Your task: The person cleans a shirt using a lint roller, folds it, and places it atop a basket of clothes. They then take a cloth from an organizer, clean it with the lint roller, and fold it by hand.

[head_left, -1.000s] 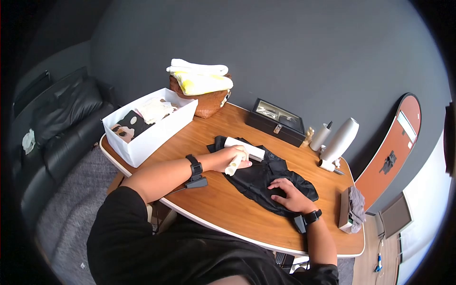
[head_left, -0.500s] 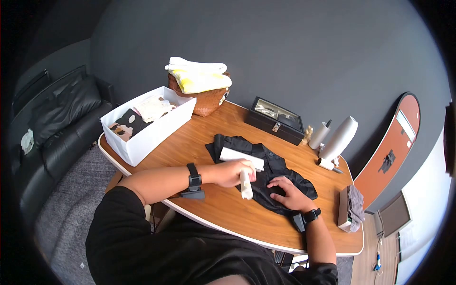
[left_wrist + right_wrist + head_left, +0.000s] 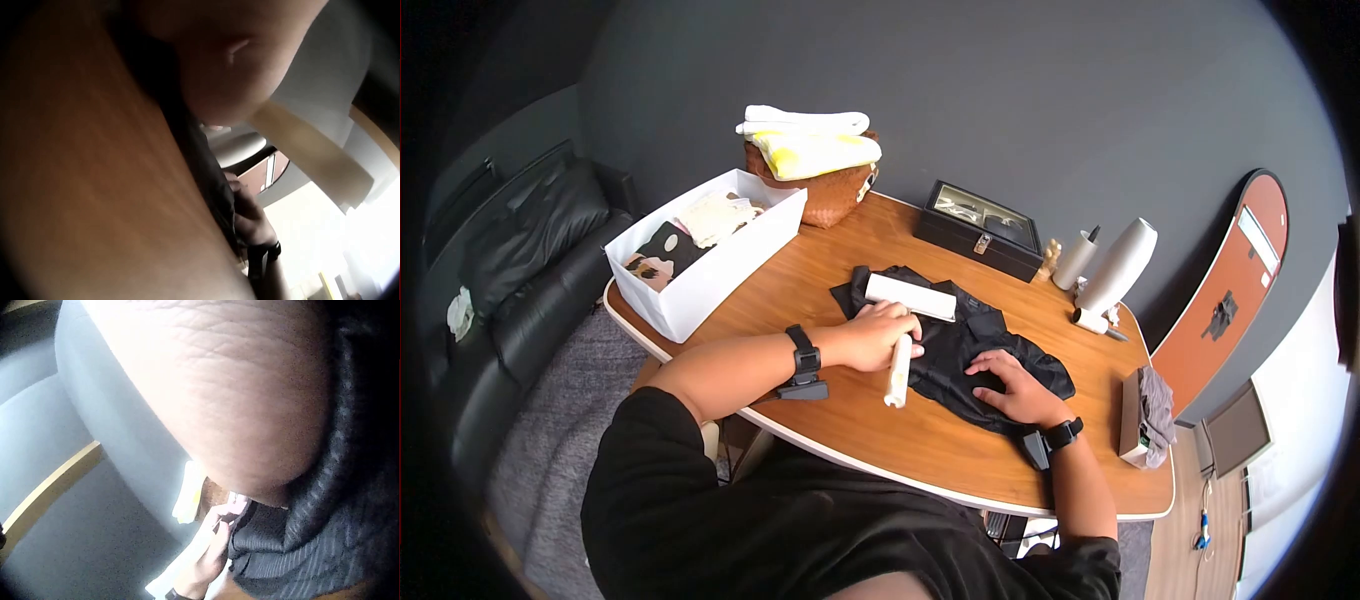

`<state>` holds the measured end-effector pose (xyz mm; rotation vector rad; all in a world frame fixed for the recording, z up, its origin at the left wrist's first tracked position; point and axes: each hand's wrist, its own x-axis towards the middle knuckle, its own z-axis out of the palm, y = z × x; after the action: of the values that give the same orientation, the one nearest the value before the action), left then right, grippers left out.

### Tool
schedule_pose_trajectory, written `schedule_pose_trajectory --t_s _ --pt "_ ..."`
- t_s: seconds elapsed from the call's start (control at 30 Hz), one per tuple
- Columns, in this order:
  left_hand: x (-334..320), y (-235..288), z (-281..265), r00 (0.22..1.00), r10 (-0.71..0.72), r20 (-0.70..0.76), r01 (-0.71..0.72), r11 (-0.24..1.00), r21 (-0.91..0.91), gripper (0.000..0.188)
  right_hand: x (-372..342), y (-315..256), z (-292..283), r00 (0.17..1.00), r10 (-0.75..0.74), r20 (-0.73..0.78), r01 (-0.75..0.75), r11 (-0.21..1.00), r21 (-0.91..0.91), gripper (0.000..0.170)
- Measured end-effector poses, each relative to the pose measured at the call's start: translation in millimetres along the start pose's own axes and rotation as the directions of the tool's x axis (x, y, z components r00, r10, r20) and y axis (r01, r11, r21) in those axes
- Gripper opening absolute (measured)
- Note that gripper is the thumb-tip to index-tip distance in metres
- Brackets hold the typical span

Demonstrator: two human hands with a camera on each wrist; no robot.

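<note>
The black garment (image 3: 945, 362) is laid out on the table (image 3: 825, 275) and appears only partly rolled; how much is left cannot be told. Toward its ten o'clock, the white roller (image 3: 915, 296) is gripped by the handle in the left hand (image 3: 876, 336). Its four-o'clock area is blocked by the right hand (image 3: 1018, 388), fingers loosely spread. Beyond, the white box (image 3: 745, 265) is set at ten, the dark case (image 3: 970, 240) at twelve.

The garment (image 3: 945, 362) is ribbed cloth, the table (image 3: 832, 268) smooth wood.
</note>
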<state>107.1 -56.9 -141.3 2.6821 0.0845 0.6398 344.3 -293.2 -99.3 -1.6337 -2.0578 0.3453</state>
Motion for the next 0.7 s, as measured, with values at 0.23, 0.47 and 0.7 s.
schedule_pose_trajectory --t_s 0.23,0.47,0.7 --pt "-9.1 33.2 -2.7 0.992 0.091 0.088 -0.091 0.996 -0.008 0.04 -1.7 -2.0 0.0 1.0 -0.016 -0.017 0.016 0.999 -0.043 0.04" --pt "-3.5 27.6 5.7 1.0 0.017 -0.012 -0.017 0.999 -0.037 0.066 5.9 -58.9 3.8 0.999 -0.016 0.051 -0.003 0.939 0.345 0.102" --pt "-8.7 37.7 -1.7 0.992 0.069 0.106 -0.075 0.996 0.056 0.075 13.6 -84.6 24.5 0.977 -0.05 0.207 -0.032 0.927 0.375 0.08"
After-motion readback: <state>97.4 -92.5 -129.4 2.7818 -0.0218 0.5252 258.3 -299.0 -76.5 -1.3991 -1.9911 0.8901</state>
